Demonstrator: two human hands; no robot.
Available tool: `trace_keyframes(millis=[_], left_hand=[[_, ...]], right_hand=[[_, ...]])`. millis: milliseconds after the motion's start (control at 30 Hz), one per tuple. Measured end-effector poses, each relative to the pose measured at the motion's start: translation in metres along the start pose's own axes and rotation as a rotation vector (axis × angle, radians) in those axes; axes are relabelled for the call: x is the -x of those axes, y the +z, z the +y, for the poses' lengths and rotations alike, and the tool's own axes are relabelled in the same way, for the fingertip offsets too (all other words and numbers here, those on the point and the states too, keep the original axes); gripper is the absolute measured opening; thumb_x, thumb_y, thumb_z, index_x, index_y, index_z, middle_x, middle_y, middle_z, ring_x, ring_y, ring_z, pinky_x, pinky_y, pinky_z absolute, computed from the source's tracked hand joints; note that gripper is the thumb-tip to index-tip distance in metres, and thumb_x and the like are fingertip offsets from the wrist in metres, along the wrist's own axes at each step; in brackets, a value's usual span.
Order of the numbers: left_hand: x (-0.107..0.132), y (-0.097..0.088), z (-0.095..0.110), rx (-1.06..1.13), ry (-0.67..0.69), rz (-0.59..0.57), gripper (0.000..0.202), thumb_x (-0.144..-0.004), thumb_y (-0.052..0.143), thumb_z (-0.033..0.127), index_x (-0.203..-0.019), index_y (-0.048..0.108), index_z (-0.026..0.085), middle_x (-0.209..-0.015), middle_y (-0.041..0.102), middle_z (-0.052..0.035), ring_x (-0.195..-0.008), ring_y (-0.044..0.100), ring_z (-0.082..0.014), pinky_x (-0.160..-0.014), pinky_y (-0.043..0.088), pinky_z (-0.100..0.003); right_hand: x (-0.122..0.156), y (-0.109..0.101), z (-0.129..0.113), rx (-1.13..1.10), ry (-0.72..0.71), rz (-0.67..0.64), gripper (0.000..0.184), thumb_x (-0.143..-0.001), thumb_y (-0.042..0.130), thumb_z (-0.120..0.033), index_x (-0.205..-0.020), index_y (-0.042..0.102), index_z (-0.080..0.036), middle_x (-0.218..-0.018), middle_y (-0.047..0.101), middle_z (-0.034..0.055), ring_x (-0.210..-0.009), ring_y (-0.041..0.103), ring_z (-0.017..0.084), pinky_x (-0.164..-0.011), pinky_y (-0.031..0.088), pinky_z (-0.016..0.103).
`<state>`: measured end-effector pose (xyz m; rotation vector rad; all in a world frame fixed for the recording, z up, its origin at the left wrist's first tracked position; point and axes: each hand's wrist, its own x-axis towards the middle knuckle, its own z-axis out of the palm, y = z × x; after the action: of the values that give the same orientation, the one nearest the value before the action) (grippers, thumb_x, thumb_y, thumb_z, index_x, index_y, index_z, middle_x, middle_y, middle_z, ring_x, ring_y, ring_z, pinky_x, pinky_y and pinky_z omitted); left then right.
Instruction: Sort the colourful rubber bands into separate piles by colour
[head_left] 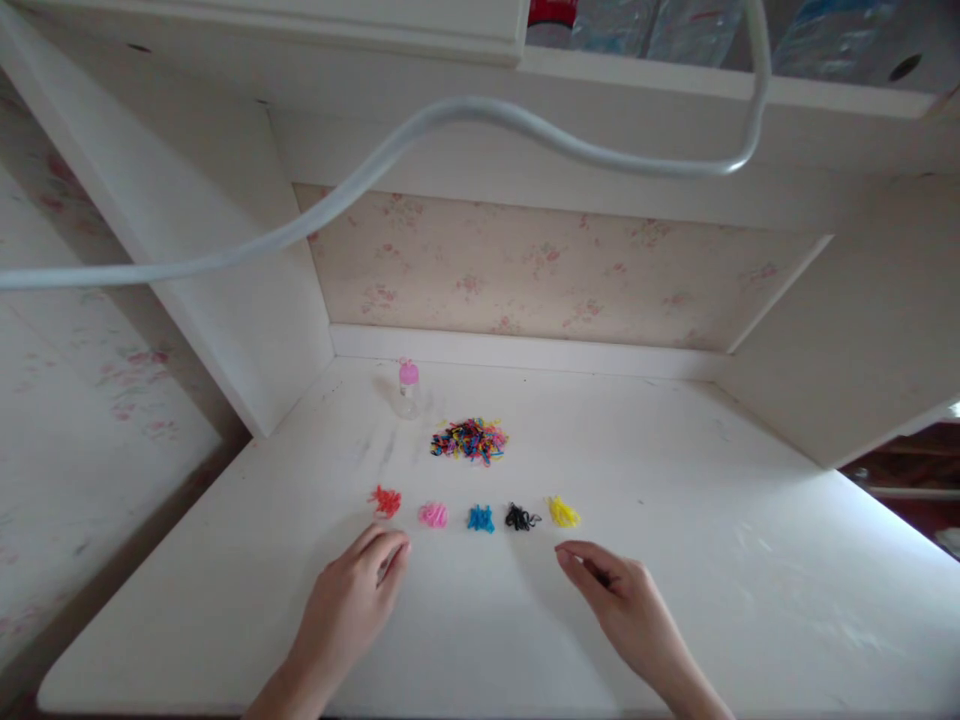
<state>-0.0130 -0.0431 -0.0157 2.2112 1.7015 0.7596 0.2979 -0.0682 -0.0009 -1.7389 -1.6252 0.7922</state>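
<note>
Five small heaps of rubber bands lie in a row on the white desk: red bands [386,501], pink bands [433,515], blue bands [481,518], black bands [520,517] and yellow bands [563,512]. Behind them is a larger pile of mixed-colour bands [472,441]. My left hand [358,585], fingers curled and thumb against the index finger, is just in front of the red and pink heaps. In front of the yellow heap, my right hand [616,598] has its thumb and index tips together. No band shows in either hand.
A clear bottle with a pink cap [408,385] stands behind the mixed pile, to the left. White side panels and a shelf [720,80] holding plastic bottles enclose the desk [697,560]. A pale cable [480,108] crosses the upper view.
</note>
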Motion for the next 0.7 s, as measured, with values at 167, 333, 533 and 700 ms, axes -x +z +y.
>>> trace_keyframes(millis=[167, 333, 533, 700], left_hand=[[0.015, -0.002, -0.019, 0.271, -0.091, -0.022, 0.027, -0.089, 0.045, 0.039, -0.091, 0.064, 0.021, -0.074, 0.062, -0.0006, -0.063, 0.058, -0.0125, -0.059, 0.048, -0.02], [0.012, -0.005, -0.024, 0.322, -0.155, 0.021, 0.027, -0.087, 0.047, 0.041, -0.089, 0.065, 0.02, -0.068, 0.058, 0.0018, -0.059, 0.055, -0.0119, -0.056, 0.045, -0.02], [0.014, -0.005, -0.021, 0.358, -0.134, 0.007, 0.025, -0.089, 0.047, 0.039, -0.09, 0.064, 0.021, -0.07, 0.058, 0.0017, -0.061, 0.055, -0.0114, -0.058, 0.045, -0.02], [0.014, -0.004, -0.023, 0.397, -0.144, -0.017, 0.024, -0.089, 0.047, 0.038, -0.091, 0.063, 0.021, -0.073, 0.058, 0.0014, -0.063, 0.055, -0.0109, -0.059, 0.045, -0.02]], right_hand=[[-0.053, -0.013, -0.033, 0.197, -0.104, -0.049, 0.038, -0.087, 0.041, -0.046, -0.09, 0.071, -0.022, -0.055, 0.054, -0.0028, -0.048, 0.044, 0.009, -0.047, 0.03, 0.02], [-0.118, 0.007, -0.054, 0.519, -0.095, -0.058, 0.033, -0.087, 0.041, -0.04, -0.095, 0.07, -0.027, -0.073, 0.068, 0.0001, -0.064, 0.059, 0.013, -0.057, 0.037, 0.021], [-0.158, 0.039, -0.058, 0.659, -0.048, -0.047, 0.035, -0.088, 0.041, -0.043, -0.105, 0.068, -0.03, -0.09, 0.071, 0.0058, -0.081, 0.064, 0.019, -0.064, 0.04, 0.025], [-0.167, 0.047, -0.055, 0.742, -0.043, -0.051, 0.038, -0.091, 0.035, -0.045, -0.101, 0.069, -0.03, -0.095, 0.071, 0.006, -0.086, 0.064, 0.02, -0.068, 0.041, 0.027]])
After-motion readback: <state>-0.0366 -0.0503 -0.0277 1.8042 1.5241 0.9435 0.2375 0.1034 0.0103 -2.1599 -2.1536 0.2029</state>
